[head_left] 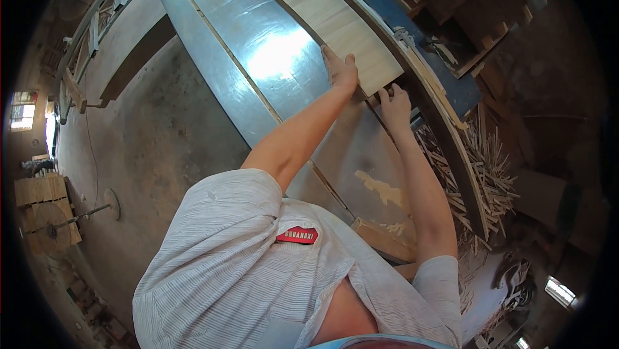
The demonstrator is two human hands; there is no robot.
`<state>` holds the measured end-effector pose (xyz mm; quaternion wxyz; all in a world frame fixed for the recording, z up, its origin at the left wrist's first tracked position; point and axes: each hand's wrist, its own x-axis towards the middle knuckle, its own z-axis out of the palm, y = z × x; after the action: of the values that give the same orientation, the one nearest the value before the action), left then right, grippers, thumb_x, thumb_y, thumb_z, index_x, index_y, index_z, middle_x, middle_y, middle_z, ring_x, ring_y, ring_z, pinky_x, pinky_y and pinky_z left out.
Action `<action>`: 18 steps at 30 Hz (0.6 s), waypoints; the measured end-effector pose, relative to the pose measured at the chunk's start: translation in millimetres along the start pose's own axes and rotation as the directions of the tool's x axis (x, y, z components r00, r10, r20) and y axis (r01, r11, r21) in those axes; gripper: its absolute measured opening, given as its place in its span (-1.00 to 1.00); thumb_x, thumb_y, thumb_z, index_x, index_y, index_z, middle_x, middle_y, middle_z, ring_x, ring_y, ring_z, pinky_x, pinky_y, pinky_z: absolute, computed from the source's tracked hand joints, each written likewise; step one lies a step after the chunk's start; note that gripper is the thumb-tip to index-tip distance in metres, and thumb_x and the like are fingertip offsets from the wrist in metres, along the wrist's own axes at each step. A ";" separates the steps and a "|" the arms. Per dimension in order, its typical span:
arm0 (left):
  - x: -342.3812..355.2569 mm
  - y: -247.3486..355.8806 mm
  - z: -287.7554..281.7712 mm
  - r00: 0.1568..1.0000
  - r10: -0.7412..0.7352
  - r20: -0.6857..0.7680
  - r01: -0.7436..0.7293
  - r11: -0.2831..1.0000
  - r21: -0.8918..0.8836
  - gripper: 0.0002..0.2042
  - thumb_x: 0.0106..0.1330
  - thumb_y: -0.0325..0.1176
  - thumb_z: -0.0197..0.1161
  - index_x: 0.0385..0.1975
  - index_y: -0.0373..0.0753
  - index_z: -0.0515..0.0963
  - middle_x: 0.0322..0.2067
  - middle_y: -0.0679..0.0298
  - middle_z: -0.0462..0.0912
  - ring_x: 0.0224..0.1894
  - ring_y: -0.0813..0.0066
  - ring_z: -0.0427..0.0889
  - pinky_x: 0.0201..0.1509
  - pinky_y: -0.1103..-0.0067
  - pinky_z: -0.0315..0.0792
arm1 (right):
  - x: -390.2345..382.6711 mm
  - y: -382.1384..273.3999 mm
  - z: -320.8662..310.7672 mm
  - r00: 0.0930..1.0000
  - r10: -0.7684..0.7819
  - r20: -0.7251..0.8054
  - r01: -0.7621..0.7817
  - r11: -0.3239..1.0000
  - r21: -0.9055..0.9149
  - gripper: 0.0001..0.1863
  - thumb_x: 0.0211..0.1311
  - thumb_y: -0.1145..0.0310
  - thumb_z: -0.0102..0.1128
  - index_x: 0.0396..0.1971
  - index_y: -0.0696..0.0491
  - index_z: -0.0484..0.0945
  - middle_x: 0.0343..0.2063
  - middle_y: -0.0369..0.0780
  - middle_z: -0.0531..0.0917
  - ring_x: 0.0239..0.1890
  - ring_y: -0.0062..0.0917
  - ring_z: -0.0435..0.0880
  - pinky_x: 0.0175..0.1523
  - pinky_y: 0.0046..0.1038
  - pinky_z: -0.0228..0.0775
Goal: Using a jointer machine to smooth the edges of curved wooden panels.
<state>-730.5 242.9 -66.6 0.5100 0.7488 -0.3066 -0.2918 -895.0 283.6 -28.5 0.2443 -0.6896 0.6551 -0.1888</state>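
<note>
A pale wooden board (342,23) lies lengthwise on the shiny metal table (232,0), close beside a long dark rail (445,123) on its right. My left hand (342,71) rests at the board's left edge by its near end, fingers stretched out and thumb apart. At the near end, by the right corner, my right hand (396,110) has its fingers bent against the board; its fingertips are partly hidden. A narrow dark slit in the tabletop runs toward the near edge between my two hands.
A second long groove runs along the table to the left. Thin wood offcuts (496,175) lie heaped beyond the rail, below a blue surface (464,100). A wooden block (385,239) sits at the table's near edge. A pedestal fan (55,226) stands on the left.
</note>
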 end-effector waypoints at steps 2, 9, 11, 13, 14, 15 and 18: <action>-5.2 0.0 -1.6 1.000 0.010 0.002 -0.010 1.000 0.005 -0.14 0.33 -0.25 0.21 0.44 -0.55 -0.17 0.48 -0.21 -0.13 0.54 -0.05 -0.15 0.60 0.39 -0.23 | -3.0 8.0 -21.3 0.933 -0.358 -0.012 0.330 0.872 -0.362 -0.45 0.25 0.25 0.19 0.20 0.18 0.40 0.17 -0.05 0.46 0.19 -0.19 0.45 0.21 -0.27 0.38; -7.1 5.9 -3.2 0.999 -0.016 0.028 0.017 1.000 -0.015 -0.16 0.34 -0.22 0.20 0.44 -0.52 -0.13 0.48 -0.20 -0.09 0.54 -0.05 -0.11 0.59 0.38 -0.17 | 74.5 -8.9 -44.1 0.613 -0.664 0.429 0.677 0.160 -0.718 -0.38 0.27 0.31 0.03 0.36 0.07 0.26 0.38 -0.22 0.31 0.46 -0.36 0.18 0.55 -0.11 -0.18; -1.0 2.8 -5.9 1.000 -0.013 0.010 0.013 1.000 0.003 -0.16 0.34 -0.21 0.19 0.44 -0.52 -0.12 0.47 -0.20 -0.08 0.53 -0.05 -0.10 0.59 0.37 -0.15 | 86.0 -16.6 -42.2 0.582 -0.658 0.477 0.723 0.150 -0.674 -0.38 0.28 0.33 0.01 0.36 0.06 0.26 0.38 -0.23 0.32 0.46 -0.40 0.20 0.54 -0.05 -0.20; 7.5 4.2 -7.0 1.000 0.007 0.012 -0.007 1.000 0.013 -0.16 0.33 -0.20 0.20 0.44 -0.52 -0.11 0.46 -0.21 -0.05 0.53 -0.06 -0.07 0.58 0.37 -0.13 | 95.4 -13.7 -39.0 0.563 -0.686 0.461 0.734 0.159 -0.661 -0.28 0.15 0.28 0.18 0.36 0.07 0.26 0.38 -0.24 0.32 0.46 -0.46 0.19 0.53 -0.01 -0.20; 12.4 7.1 -8.2 1.000 -0.003 0.010 0.003 1.000 0.013 -0.16 0.33 -0.20 0.20 0.44 -0.52 -0.11 0.46 -0.21 -0.05 0.53 -0.06 -0.07 0.58 0.37 -0.13 | 101.6 -10.6 -35.7 0.541 -0.711 0.449 0.715 0.108 -0.691 -0.28 0.14 0.28 0.19 0.36 0.05 0.27 0.37 -0.25 0.33 0.42 -0.48 0.25 0.51 -0.02 -0.15; 17.2 8.6 -10.6 1.000 -0.003 0.008 0.003 1.000 0.012 -0.16 0.33 -0.20 0.20 0.44 -0.52 -0.11 0.46 -0.21 -0.04 0.53 -0.06 -0.07 0.58 0.37 -0.13 | 104.9 -17.5 -34.0 0.546 -0.708 0.447 0.715 0.117 -0.689 -0.28 0.14 0.28 0.19 0.36 0.04 0.27 0.37 -0.26 0.34 0.40 -0.48 0.27 0.50 -0.03 -0.13; 35.7 8.0 -17.5 1.000 0.013 -0.004 -0.013 1.000 0.008 -0.15 0.32 -0.20 0.21 0.44 -0.52 -0.11 0.46 -0.23 -0.03 0.52 -0.08 -0.07 0.58 0.37 -0.13 | 113.9 -32.4 -26.5 0.546 -0.706 0.451 0.723 0.125 -0.679 -0.28 0.13 0.31 0.19 0.35 0.05 0.27 0.36 -0.26 0.35 0.31 -0.45 0.36 0.47 -0.07 -0.05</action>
<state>-695.8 223.7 -58.1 0.5094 0.7495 -0.3116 -0.2859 -876.0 168.5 5.1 -0.2171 -0.9431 0.2471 0.0490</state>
